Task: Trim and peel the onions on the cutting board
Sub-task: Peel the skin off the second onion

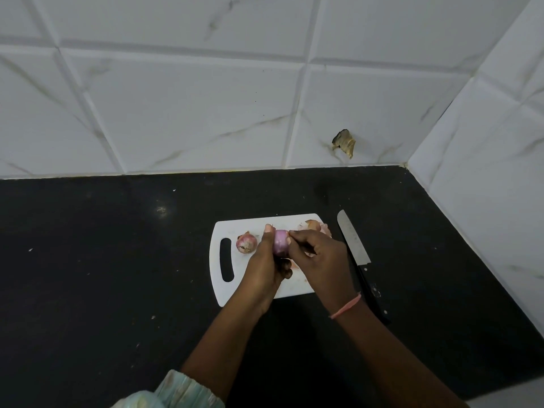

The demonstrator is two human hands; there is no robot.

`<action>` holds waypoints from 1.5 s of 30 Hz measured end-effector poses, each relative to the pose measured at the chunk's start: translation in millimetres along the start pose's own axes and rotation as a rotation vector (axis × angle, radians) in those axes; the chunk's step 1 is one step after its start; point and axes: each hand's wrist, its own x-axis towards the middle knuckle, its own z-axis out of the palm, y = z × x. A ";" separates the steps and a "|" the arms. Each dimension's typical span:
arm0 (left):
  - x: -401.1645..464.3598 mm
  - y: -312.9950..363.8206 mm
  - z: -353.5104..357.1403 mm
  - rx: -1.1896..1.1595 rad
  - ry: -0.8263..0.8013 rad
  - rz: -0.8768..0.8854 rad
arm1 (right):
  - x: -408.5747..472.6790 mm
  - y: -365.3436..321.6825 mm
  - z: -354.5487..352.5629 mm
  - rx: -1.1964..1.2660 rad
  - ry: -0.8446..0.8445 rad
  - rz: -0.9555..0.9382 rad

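Centre of frame, above the white cutting board (232,293): peeled purple onion (280,242) gripped in left hand (266,265), right hand (319,260) pinching at its skin. Unpeeled onion (246,243) resting at board's left. Peel scraps (316,226) at board's upper right. Knife (357,254) lying on black tabletop (103,275) just right of board.
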 end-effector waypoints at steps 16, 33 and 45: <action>0.5 4.6 -0.8 -0.127 -0.031 -0.046 | 10.6 -0.6 -2.3 0.456 -0.043 0.503; -3.6 12.2 3.2 -0.100 -0.046 -0.065 | 4.0 -7.8 -6.2 0.397 0.003 0.382; -3.1 6.1 1.5 -0.131 -0.052 -0.107 | 13.2 -13.0 -21.1 0.716 -0.044 0.739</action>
